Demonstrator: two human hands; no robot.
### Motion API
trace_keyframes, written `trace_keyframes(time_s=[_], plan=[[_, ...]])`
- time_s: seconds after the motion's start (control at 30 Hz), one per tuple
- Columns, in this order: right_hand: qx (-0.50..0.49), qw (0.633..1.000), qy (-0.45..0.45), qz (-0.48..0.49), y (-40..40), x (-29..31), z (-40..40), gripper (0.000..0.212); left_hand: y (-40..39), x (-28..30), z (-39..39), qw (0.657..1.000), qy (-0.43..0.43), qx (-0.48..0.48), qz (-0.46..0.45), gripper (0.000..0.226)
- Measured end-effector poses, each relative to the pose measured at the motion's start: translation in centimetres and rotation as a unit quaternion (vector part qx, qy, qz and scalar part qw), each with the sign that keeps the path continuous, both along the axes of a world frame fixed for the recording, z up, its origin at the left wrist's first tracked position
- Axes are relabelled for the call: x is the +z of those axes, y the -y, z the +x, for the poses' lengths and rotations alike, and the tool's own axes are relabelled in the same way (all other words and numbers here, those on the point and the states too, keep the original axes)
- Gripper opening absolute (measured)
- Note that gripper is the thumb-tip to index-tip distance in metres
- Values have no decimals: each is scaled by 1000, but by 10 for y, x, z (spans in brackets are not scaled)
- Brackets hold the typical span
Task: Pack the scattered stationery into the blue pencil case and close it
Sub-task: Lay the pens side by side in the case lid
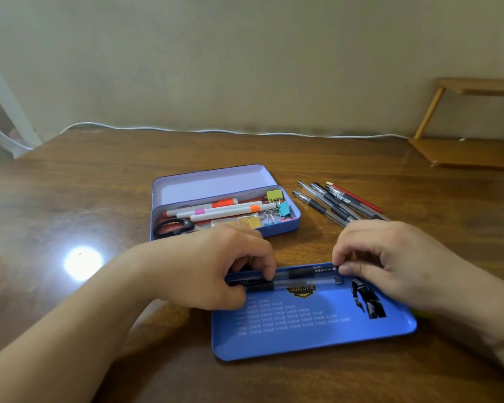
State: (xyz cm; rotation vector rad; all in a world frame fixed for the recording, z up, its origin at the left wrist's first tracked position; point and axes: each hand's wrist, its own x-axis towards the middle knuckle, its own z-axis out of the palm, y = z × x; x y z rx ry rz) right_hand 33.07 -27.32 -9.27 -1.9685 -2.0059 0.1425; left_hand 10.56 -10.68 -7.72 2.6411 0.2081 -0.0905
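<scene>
Blue metal fills the near part of the wooden table (70, 184): a flat blue tray (312, 330) printed with tables and a figure. Along the tray's far edge lie two black gel pens (297, 277). The left hand (216, 271) pinches their left ends, and the right hand (390, 263) pinches the right end of the farther pen. Beyond the tray stands the open blue pencil case (216, 199), holding markers, scissors and binder clips. The loose pens (338, 203) lie beyond the tray and to its right, well apart from it. The risk, as I judge it: round pens on a shallow tray may roll off when released, or the tray may tip when carried to the case.
</scene>
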Motion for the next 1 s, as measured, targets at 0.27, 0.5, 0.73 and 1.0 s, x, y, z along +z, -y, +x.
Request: trace_keyframes(time_s=[0.27,0.5,0.73,1.0], plan=[[8,999,-32,6,2,1,-5,5,3,-2,2,1000,13,-4,21,30],[-11,999,-46,12,-4,-3,-9,20,4,-3,3,1000,14,-7,26,31],[-129,983,-43,122,-5,4,9,20,6,-2,4,1000,12,-15,24,24],[-247,969,-6,28,-13,1,26,9,9,-2,4,1000,10,-23,19,29]])
